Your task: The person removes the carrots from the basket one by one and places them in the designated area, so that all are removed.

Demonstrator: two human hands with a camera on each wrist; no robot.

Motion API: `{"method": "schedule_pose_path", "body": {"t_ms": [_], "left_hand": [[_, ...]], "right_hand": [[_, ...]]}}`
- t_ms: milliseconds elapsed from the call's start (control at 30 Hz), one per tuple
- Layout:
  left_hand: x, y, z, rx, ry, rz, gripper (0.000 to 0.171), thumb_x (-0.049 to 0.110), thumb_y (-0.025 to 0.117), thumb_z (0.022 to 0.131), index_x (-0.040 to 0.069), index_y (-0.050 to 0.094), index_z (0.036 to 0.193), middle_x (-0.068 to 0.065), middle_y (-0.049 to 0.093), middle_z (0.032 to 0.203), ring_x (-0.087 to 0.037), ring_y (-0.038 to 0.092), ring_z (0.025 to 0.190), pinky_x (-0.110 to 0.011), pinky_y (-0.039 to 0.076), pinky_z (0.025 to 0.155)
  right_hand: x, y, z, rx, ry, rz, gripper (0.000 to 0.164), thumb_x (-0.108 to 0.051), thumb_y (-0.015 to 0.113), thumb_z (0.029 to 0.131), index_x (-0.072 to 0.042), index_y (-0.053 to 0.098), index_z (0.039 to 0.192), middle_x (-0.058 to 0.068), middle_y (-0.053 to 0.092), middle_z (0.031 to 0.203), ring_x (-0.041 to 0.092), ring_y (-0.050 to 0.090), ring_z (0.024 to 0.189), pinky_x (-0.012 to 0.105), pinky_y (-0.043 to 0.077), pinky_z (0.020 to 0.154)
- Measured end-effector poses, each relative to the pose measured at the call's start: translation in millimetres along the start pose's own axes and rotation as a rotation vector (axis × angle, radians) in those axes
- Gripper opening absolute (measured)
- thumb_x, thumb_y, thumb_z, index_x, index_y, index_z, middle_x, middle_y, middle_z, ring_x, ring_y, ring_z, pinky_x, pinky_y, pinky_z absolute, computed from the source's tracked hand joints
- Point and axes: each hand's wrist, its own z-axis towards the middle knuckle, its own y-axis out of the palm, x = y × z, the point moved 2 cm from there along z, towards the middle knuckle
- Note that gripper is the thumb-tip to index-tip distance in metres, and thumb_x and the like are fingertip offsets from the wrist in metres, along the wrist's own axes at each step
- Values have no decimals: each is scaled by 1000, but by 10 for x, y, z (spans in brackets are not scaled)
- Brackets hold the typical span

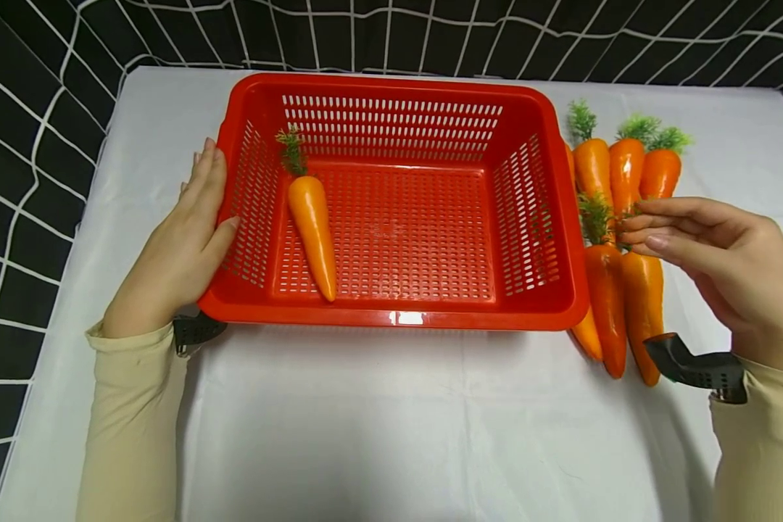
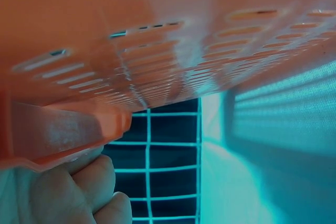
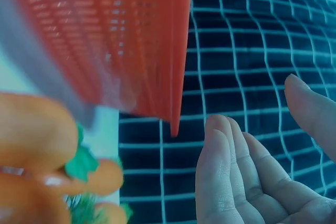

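A red plastic basket [image 1: 391, 316] with slotted walls stands on the white-covered table. Inside, towards its left, lies one orange carrot [image 1: 313, 235] with a green top. My left hand [image 1: 176, 246] rests against the basket's left side, fingers extended along the outer rim and thumb on its edge; the left wrist view shows fingers [image 2: 97, 187] at the rim. Above the carrots right of the basket, my right hand [image 1: 724, 254] hovers holding nothing, its thumb and fingers apart in the right wrist view. Beneath are a front carrot [image 1: 642, 312] and a redder carrot [image 1: 605, 304].
Several more carrots [image 1: 660, 174] lie in a back row, tops pointing away; the basket's right wall partly hides some. White cloth [image 1: 365, 435] covers the table. Black fabric with a white grid [image 1: 431, 36] hangs behind and at the left.
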Motion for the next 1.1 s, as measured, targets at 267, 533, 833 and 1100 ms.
{"method": "schedule_pose_path", "body": {"t_ms": [267,533,833,1100], "left_hand": [[-3,3,7,-5,-3,-3,64,12,40,97,5,5,151,-1,-4,158,-14,-3,143,-40,4,115],[-2,5,21,0,11,-12,65,11,41,96,4,7,151,-4,-2,158,-17,-1,143,-41,5,115],[-1,1,24,0,21,-5,64,11,41,97,2,7,150,-5,-2,158,-16,-2,143,-42,5,114],[-10,-1,13,0,18,-8,64,12,40,97,3,6,150,-6,-2,158,-18,-1,143,-41,4,114]], "right_hand": [[-119,268,190,-40,44,-70,32,16,55,85,15,56,118,17,69,100,23,68,88,25,54,74],[-246,586,390,-89,88,-104,36,10,62,84,15,54,119,20,67,102,26,66,91,29,53,76],[-334,957,623,-205,84,-172,35,4,66,83,9,60,117,20,65,106,25,65,92,25,53,79],[-343,1317,832,-278,79,-270,34,-3,69,83,5,62,116,19,65,106,27,64,94,26,52,81]]}}
